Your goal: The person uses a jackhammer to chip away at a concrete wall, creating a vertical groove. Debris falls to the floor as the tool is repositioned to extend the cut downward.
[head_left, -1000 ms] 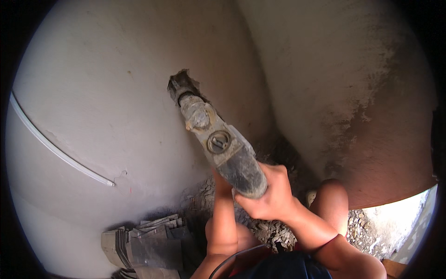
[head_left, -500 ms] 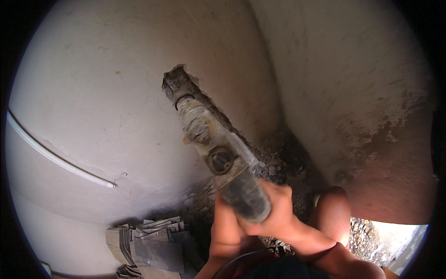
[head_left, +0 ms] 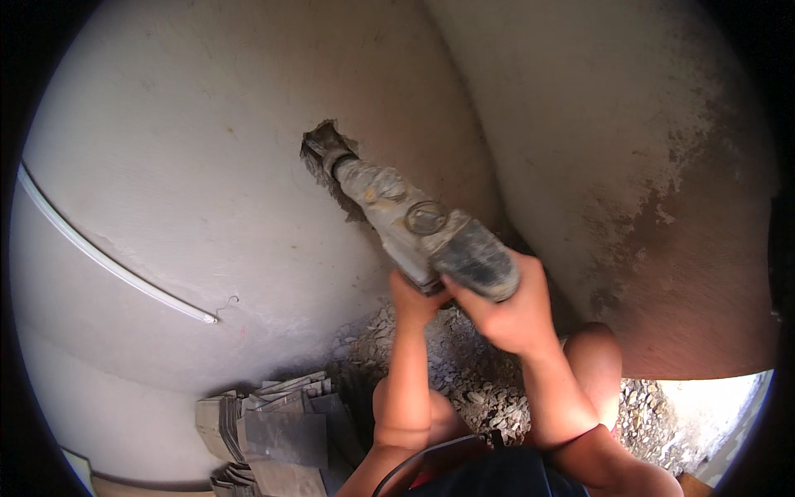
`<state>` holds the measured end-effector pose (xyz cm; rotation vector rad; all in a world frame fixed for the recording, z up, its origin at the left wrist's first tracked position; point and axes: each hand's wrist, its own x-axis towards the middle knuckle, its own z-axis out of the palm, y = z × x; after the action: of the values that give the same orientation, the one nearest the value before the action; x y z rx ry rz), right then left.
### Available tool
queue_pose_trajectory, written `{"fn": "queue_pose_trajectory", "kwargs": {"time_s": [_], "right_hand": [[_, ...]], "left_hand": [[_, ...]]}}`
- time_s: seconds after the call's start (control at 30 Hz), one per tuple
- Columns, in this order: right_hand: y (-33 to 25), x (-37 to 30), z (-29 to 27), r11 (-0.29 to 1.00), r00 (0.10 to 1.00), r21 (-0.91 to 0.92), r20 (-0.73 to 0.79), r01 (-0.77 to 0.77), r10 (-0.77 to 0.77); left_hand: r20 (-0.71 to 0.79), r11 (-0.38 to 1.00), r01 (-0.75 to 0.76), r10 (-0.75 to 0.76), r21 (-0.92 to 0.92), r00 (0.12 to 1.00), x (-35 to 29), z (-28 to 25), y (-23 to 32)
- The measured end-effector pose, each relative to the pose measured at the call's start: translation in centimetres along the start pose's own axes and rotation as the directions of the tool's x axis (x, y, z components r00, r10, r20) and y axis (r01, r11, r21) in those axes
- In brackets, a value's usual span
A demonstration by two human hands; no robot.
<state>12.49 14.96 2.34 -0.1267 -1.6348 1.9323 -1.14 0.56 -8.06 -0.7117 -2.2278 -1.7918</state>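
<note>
A dust-caked demolition hammer [head_left: 383, 192] slants across the middle, its front end in a ragged hole [head_left: 348, 205] broken into the plaster wall. My right hand [head_left: 515, 308] is wrapped round the dark rear end of the hammer. Under its body, my left hand [head_left: 416, 298] grips the tool from the left side; part of those fingers is hidden. The bit's tip cannot be made out inside the hole.
Broken rubble [head_left: 464, 377] covers the floor below the hammer and between my legs. A stack of grey tiles [head_left: 286, 439] stands at the lower left. A white tube [head_left: 116, 269] runs along the left wall [head_left: 182, 166]. To the right, another wall [head_left: 596, 149] shows peeling patches.
The hammer's rear end has swung up and to the right with both hands, while its front stays at the hole. More rubble now shows beneath it.
</note>
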Motion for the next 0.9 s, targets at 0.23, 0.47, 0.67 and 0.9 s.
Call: {"fn": "queue_pose_trajectory", "kwargs": {"time_s": [0.23, 0.47, 0.67, 0.9], "right_hand": [[1.8, 1.2, -5.9, 0.967, 0.994, 0.238, 0.079, -0.087, 0.071], [4.9, 3.6, -6.4, 0.899, 0.995, 0.424, 0.046, -0.104, 0.093], [7.7, 6.3, -6.8, 0.881, 0.992, 0.461, -0.005, -0.106, 0.122], [11.6, 10.7, -9.4, 0.811, 0.924, 0.473, 0.015, -0.343, 0.382]], "left_hand": [[0.148, 0.986, -0.091, 0.07, 0.142, 0.987, 0.3, 2.3, 3.5], [0.157, 0.955, -0.087, 0.043, 0.283, 0.987, 1.7, 3.0, 2.6], [0.101, 0.857, -0.067, 0.017, 0.51, 0.995, 3.1, 3.8, 2.7], [0.039, 0.667, 0.113, -0.208, 0.736, 0.977, 4.8, 6.4, 3.8]]}}
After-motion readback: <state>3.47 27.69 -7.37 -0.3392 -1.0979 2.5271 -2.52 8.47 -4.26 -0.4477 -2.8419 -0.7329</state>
